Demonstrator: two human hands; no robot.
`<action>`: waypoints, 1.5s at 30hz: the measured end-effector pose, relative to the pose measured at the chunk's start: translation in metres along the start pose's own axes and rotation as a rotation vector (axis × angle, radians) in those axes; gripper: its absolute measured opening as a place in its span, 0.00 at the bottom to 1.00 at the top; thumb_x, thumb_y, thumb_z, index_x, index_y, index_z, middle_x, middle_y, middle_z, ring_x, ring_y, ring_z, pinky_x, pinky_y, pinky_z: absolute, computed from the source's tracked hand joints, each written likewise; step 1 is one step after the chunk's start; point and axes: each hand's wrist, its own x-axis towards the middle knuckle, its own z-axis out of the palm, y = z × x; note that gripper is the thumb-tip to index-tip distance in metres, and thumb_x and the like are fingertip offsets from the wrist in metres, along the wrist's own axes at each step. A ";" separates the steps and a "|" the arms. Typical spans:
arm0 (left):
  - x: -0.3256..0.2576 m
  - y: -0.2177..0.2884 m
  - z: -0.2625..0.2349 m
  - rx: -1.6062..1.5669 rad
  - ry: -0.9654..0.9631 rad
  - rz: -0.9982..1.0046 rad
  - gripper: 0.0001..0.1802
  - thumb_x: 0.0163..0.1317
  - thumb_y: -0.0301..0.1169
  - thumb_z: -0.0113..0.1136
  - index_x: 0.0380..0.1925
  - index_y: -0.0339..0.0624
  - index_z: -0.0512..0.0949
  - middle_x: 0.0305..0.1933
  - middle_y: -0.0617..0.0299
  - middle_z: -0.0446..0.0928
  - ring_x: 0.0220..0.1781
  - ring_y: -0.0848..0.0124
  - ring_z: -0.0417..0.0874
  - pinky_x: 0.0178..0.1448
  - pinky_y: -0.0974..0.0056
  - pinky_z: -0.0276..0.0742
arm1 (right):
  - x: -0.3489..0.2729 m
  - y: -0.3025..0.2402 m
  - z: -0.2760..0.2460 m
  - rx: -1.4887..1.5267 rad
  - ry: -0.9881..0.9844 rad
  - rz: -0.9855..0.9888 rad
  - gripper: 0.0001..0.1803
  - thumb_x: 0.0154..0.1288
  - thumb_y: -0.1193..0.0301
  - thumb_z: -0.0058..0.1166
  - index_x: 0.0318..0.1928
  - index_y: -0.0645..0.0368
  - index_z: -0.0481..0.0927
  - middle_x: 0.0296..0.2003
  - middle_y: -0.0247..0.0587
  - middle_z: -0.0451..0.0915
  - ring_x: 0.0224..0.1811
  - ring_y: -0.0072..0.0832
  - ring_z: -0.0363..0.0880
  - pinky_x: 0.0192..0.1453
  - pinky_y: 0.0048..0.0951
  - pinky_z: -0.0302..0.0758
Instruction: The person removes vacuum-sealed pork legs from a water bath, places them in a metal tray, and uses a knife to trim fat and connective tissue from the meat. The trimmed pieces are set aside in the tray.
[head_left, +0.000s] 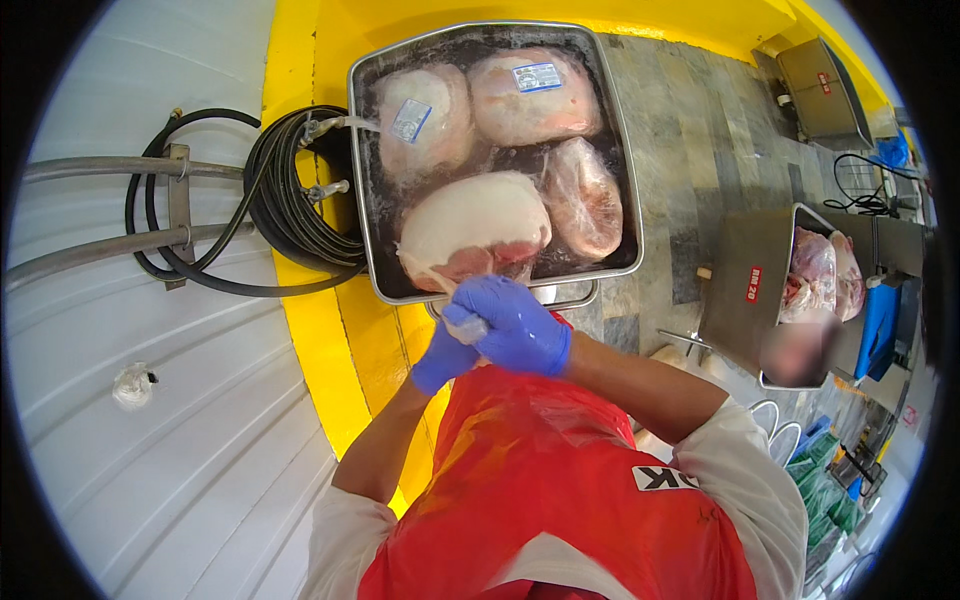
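Note:
In front of me, a large cut of meat (480,220) with pale skin and a reddish cut end lies in the near part of a metal tub (635,200) of dark water. My right hand (515,325), in a blue glove, is closed around a bunched, whitish end at the cut's near side. My left hand (445,357), gloved alike, closes beneath it, partly hidden by the right. Whether that end is gathered plastic wrap or the meat's own narrow tip is hard to make out. Two labelled bagged cuts, left (425,120) and right (535,95), lie farther back. A smaller wrapped piece (583,198) is at right.
Coiled black hose (290,200) hangs left of the tub beside metal pipes (100,250) and two taps. A metal bin (735,285) with raw meat (815,275) stands at right. Another metal bin (825,95) is at the far right, on tiled floor.

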 end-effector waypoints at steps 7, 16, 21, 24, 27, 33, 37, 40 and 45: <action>-0.043 0.071 -0.018 -0.124 0.236 -0.191 0.29 0.61 0.28 0.72 0.62 0.38 0.75 0.58 0.57 0.80 0.58 0.69 0.82 0.61 0.61 0.79 | -0.010 0.080 0.013 0.222 -0.060 0.057 0.42 0.61 0.51 0.68 0.72 0.56 0.70 0.63 0.56 0.77 0.67 0.55 0.74 0.74 0.47 0.68; -0.048 0.093 -0.036 -0.172 0.466 -0.327 0.37 0.55 0.20 0.68 0.68 0.38 0.69 0.61 0.54 0.78 0.63 0.60 0.81 0.66 0.55 0.79 | -0.038 0.221 0.044 -0.579 -0.480 0.489 0.31 0.62 0.53 0.64 0.61 0.56 0.78 0.55 0.53 0.84 0.57 0.51 0.84 0.61 0.49 0.80; -0.020 0.103 -0.039 -0.350 0.515 -0.198 0.37 0.59 0.25 0.68 0.70 0.38 0.68 0.64 0.56 0.76 0.66 0.63 0.78 0.70 0.57 0.75 | -0.036 0.233 0.063 -0.436 -0.165 0.404 0.30 0.64 0.55 0.64 0.62 0.59 0.77 0.61 0.55 0.80 0.65 0.49 0.77 0.69 0.48 0.74; 0.006 0.108 -0.038 -0.446 0.509 -0.146 0.36 0.61 0.25 0.67 0.70 0.38 0.68 0.65 0.56 0.75 0.67 0.63 0.77 0.71 0.57 0.74 | -0.017 0.226 0.093 -0.327 -0.034 0.030 0.27 0.60 0.54 0.65 0.54 0.57 0.81 0.53 0.54 0.84 0.56 0.49 0.82 0.61 0.48 0.78; 0.033 0.100 -0.037 -0.393 0.501 -0.088 0.34 0.63 0.25 0.66 0.70 0.37 0.69 0.65 0.55 0.76 0.66 0.63 0.78 0.71 0.58 0.74 | 0.007 0.234 0.122 -0.458 -0.137 0.119 0.24 0.58 0.52 0.66 0.48 0.56 0.84 0.46 0.53 0.86 0.50 0.50 0.85 0.55 0.48 0.81; 0.051 0.079 -0.114 -0.101 0.546 -0.042 0.23 0.68 0.28 0.66 0.61 0.31 0.76 0.58 0.54 0.82 0.59 0.67 0.82 0.65 0.61 0.76 | 0.016 0.243 0.093 -0.122 0.142 0.496 0.17 0.65 0.56 0.62 0.37 0.59 0.85 0.33 0.52 0.87 0.37 0.49 0.86 0.44 0.46 0.83; 0.025 0.047 -0.146 0.252 0.491 -0.197 0.23 0.70 0.27 0.64 0.63 0.30 0.74 0.60 0.55 0.80 0.60 0.68 0.81 0.66 0.63 0.75 | 0.041 0.201 0.053 0.350 0.254 0.649 0.16 0.73 0.63 0.57 0.33 0.63 0.83 0.26 0.48 0.83 0.27 0.36 0.83 0.38 0.39 0.81; 0.020 0.011 -0.127 0.490 0.320 -0.182 0.26 0.69 0.25 0.64 0.65 0.30 0.72 0.63 0.54 0.77 0.65 0.69 0.77 0.69 0.64 0.72 | 0.075 0.169 0.045 0.782 0.418 0.718 0.19 0.76 0.63 0.54 0.29 0.64 0.82 0.22 0.43 0.81 0.24 0.27 0.79 0.35 0.34 0.79; 0.085 -0.080 -0.046 -0.077 0.439 0.066 0.27 0.69 0.28 0.63 0.67 0.33 0.72 0.63 0.55 0.78 0.66 0.67 0.77 0.70 0.64 0.71 | 0.102 0.135 0.060 0.849 0.355 0.711 0.22 0.76 0.61 0.55 0.27 0.64 0.82 0.22 0.42 0.82 0.25 0.28 0.80 0.33 0.33 0.78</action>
